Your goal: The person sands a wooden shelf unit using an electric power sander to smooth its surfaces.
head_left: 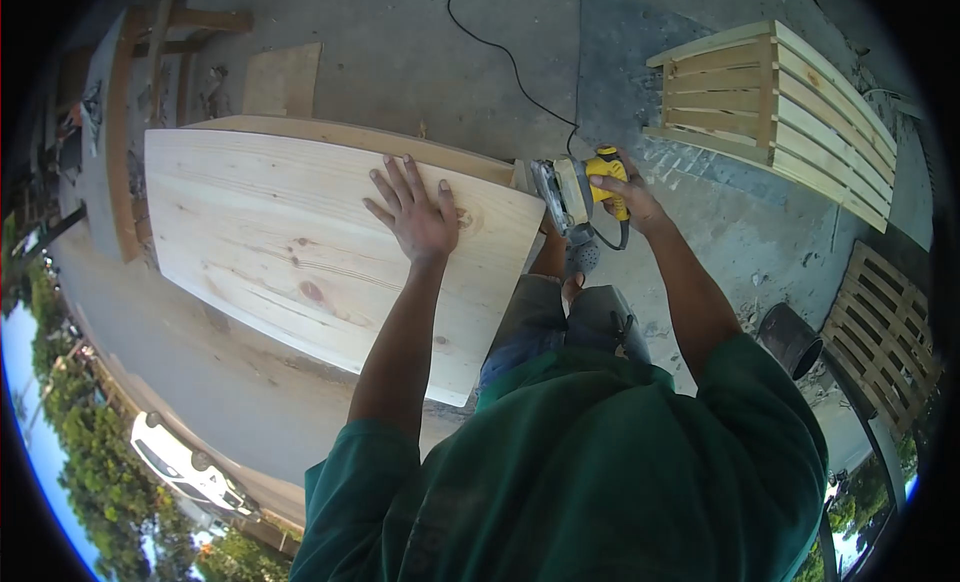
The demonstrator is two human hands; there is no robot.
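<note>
A wide, pale wooden panel (290, 252) with knots lies in front of me. My left hand (420, 217) rests flat on its face near the far right part, fingers spread. My right hand (625, 192) is wrapped round a yellow electric sander (605, 172), which is turned on its side with its sanding base against the panel's right end, by the far corner. A black cord (515, 67) runs from the sander across the floor. Part of the sander's contact with the edge is hard to make out.
A slatted wooden piece (830, 117) stands at the far right, with a pallet (880, 332) and a dark bucket (790, 340) nearer. Left is a wooden bench frame (125, 162). A thin board (283, 79) lies beyond the panel. A white car (190, 467) is outside.
</note>
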